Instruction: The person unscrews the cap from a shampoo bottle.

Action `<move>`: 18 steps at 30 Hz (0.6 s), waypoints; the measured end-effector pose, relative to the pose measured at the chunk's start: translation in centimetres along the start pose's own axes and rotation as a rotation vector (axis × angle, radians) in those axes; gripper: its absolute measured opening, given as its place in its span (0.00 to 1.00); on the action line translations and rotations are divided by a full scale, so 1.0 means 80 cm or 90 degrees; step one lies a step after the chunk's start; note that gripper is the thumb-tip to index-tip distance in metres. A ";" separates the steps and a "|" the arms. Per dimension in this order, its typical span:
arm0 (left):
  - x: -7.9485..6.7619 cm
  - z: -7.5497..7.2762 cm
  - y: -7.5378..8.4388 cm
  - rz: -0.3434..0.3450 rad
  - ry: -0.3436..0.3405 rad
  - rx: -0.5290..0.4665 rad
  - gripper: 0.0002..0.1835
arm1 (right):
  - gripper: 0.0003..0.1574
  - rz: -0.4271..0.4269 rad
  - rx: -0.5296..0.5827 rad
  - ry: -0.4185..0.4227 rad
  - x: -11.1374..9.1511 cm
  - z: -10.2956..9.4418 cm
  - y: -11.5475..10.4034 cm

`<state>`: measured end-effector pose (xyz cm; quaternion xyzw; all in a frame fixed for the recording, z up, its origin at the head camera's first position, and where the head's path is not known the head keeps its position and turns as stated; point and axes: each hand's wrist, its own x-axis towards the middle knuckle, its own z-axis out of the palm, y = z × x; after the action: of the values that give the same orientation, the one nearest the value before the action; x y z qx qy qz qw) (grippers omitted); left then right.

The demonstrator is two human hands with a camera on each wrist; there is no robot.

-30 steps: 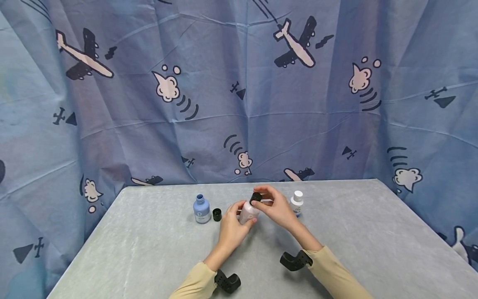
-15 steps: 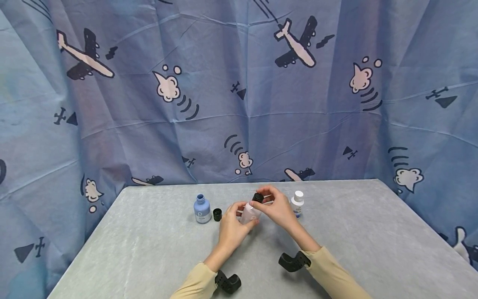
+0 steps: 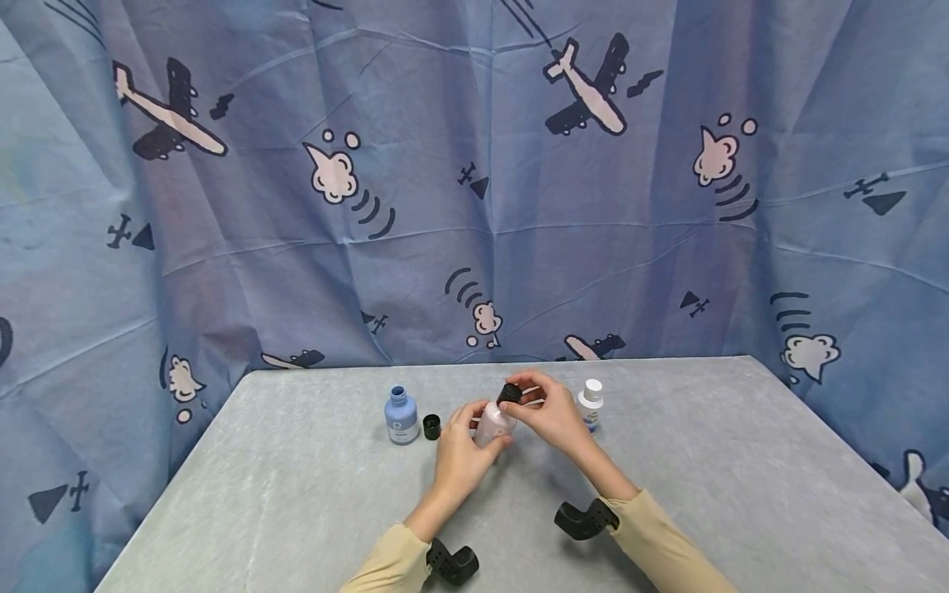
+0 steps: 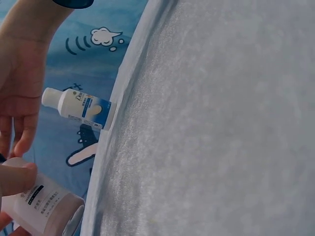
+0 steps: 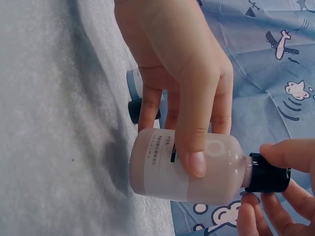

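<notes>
A pale pink bottle [image 3: 493,425] with a white label leans slightly to the right in the middle of the head view. My left hand [image 3: 461,451] grips its body, with the thumb [image 5: 196,160] across the front. On the bottle's neck sits a black cap [image 5: 268,173], which my right hand [image 3: 547,412] pinches between thumb and fingers. A short stretch of neck shows below the cap; whether the threads are engaged I cannot tell. The bottle's base is partly hidden in the head view, so contact with the table is unclear.
An uncapped blue bottle [image 3: 401,418] stands to the left, with a loose black cap [image 3: 432,426] beside it. Behind my right hand is a white bottle [image 4: 86,108] with a white cap and blue label. A patterned blue curtain [image 3: 474,181] hangs behind the grey table [image 3: 296,494].
The pink bottle and black cap shifted slightly right, then back left, as my right fingers moved a little around the cap. Both hands keep their hold; the other bottles stay put.
</notes>
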<state>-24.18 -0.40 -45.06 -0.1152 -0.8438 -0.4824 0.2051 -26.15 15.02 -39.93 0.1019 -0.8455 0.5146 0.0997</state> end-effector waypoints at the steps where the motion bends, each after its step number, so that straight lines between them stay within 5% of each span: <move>1: 0.000 0.000 -0.001 0.004 0.000 -0.001 0.29 | 0.23 -0.002 -0.001 0.000 0.000 0.000 0.000; 18: 0.001 -0.001 -0.003 0.023 -0.005 -0.013 0.29 | 0.24 -0.074 0.055 -0.049 0.000 -0.003 0.003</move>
<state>-24.32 -0.61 -45.20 -0.1343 -0.8375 -0.4867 0.2090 -26.23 15.33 -40.06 0.1746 -0.8183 0.5397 0.0925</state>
